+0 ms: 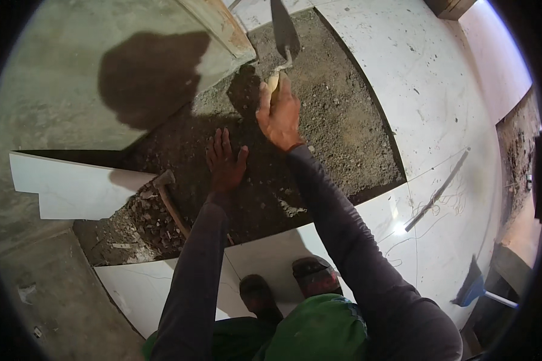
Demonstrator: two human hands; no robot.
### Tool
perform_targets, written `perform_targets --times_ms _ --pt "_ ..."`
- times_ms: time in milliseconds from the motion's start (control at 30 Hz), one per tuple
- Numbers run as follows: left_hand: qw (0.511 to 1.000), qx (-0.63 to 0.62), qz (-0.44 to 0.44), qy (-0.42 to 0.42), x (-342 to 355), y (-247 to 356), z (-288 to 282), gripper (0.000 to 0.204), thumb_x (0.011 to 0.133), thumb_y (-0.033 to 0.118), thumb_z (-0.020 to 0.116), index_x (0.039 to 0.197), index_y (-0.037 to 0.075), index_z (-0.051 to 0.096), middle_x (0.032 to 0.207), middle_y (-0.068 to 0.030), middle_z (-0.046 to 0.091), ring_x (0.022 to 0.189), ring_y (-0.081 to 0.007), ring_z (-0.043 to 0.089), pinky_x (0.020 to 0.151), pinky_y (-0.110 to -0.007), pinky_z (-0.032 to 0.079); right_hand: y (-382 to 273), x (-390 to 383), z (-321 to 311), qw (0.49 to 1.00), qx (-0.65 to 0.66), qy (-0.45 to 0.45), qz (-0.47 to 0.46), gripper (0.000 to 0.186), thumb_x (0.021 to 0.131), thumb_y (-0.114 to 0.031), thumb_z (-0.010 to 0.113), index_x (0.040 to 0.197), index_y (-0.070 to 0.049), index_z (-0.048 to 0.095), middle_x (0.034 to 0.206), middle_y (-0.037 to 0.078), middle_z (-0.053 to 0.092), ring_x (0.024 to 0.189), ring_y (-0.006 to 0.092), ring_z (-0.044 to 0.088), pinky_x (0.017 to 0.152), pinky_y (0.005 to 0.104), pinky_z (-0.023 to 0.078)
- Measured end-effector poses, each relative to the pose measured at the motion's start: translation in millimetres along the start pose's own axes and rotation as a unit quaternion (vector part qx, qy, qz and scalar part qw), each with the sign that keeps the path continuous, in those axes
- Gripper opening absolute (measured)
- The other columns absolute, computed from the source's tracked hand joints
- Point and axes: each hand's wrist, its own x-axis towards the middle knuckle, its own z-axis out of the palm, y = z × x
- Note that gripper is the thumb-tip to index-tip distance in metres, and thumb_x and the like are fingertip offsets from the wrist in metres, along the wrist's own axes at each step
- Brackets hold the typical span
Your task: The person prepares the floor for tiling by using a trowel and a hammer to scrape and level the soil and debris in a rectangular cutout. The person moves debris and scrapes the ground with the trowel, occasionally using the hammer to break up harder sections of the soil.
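My right hand (280,118) is closed round the pale handle of a trowel (285,33), whose grey pointed blade reaches toward the far edge of an untiled patch of grey mortar bed (337,108). Flat on the shaded part of that patch lies my left hand (227,165), fingers spread, holding nothing. Left of it a hammer (171,204) with a wooden handle rests on loose rubble (147,216). Beside the hammer head is a cut white tile (72,186), notched at its left end.
White floor tiles (415,78) border the patch on the right and near side. A wooden door frame (223,27) stands at the far left corner by a greenish-grey wall (60,78). A thin grey bar (438,189) and loose string lie at right, near a blue broom (473,287).
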Motion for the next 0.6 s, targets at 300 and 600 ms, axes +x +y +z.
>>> perform_targets --times_ms 300,600 --pt "0.999 -0.021 0.023 0.008 9.4 13.6 1.5 0.083 0.109 0.062 0.048 0.174 0.018 0.02 0.18 -0.0138 0.018 0.166 -0.0419 0.013 0.132 -0.064 0.008 36.5 -20.4 -17.4 0.995 0.045 -0.072 0.049 0.038 0.105 -0.02 0.066 0.129 0.008 0.058 0.096 0.025 0.072 0.086 0.0372 0.073 0.075 0.0467 0.056" --pt "0.99 -0.016 -0.018 0.14 -3.9 26.8 12.6 0.07 0.113 0.06 0.043 0.169 0.019 0.036 0.175 -0.0129 0.033 0.162 -0.0433 0.026 0.129 -0.07 0.018 47.7 13.5 -182.1 0.929 -0.234 -0.244 -0.149 0.03 0.105 -0.024 0.066 0.126 -0.003 0.071 0.069 0.013 0.07 0.052 0.0233 0.062 0.057 0.042 0.056"
